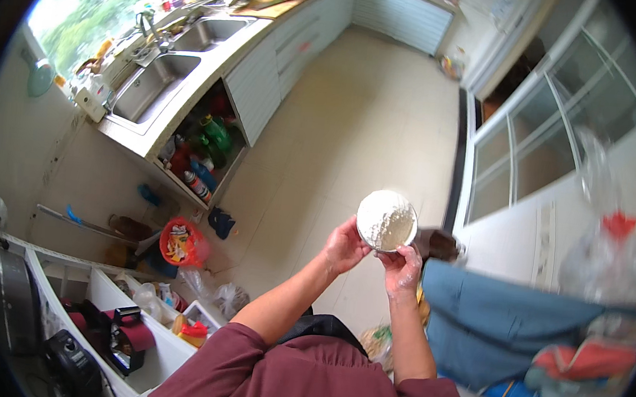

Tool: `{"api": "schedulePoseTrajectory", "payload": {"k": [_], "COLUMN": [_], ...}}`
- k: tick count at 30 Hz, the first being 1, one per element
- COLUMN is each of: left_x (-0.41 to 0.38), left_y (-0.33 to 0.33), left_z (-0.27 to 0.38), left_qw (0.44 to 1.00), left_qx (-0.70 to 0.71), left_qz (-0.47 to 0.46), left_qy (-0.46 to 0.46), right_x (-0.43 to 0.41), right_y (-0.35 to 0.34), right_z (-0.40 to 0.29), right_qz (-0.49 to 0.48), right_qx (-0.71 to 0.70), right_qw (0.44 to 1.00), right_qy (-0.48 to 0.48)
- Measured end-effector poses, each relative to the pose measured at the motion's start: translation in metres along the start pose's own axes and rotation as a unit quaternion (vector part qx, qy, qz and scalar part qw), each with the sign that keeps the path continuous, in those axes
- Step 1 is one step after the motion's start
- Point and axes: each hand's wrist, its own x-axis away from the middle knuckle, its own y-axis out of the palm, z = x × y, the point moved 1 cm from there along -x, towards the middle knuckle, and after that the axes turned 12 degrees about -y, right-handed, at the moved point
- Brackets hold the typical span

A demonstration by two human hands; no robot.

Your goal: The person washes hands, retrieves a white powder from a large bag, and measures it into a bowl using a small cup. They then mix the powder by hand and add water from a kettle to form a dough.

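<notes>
A round white bowl (416, 225) heaped with white powder, likely flour (385, 213), is held out in front of my body over the floor. My left hand (347, 245) grips its left side, fingers curled against the wall and underneath. On the lower right, my right hand (404, 267) holds the rim with the thumb on top; white powder clings to its fingers and palm. The powder rises above the rim on the upper left and dips near my right thumb.
A counter with a double steel sink (154, 90) runs along the left, its lower cabinet (207, 132) open. A red bin (184, 240) and white shelves (167, 330) stand lower left. Right are a blue cloth cover (499, 328), hanging plastic bags (602, 257) and a glazed door (545, 133).
</notes>
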Motion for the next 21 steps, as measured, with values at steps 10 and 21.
{"api": "schedulePoseTrajectory", "payload": {"k": [10, 21], "left_x": [-0.186, -0.408], "left_y": [0.01, 0.087], "left_z": [0.212, 0.477], "left_qw": [0.995, 0.993], "left_qx": [-0.039, -0.084], "left_qz": [0.065, 0.084], "left_qy": [-0.062, -0.014], "right_x": [-0.271, -0.573], "right_y": [0.083, 0.127], "right_z": [0.008, 0.016], "right_qz": [0.029, 0.056], "right_qx": [-0.026, -0.003], "right_qw": [0.999, 0.998], "right_qy": [0.005, 0.015]}}
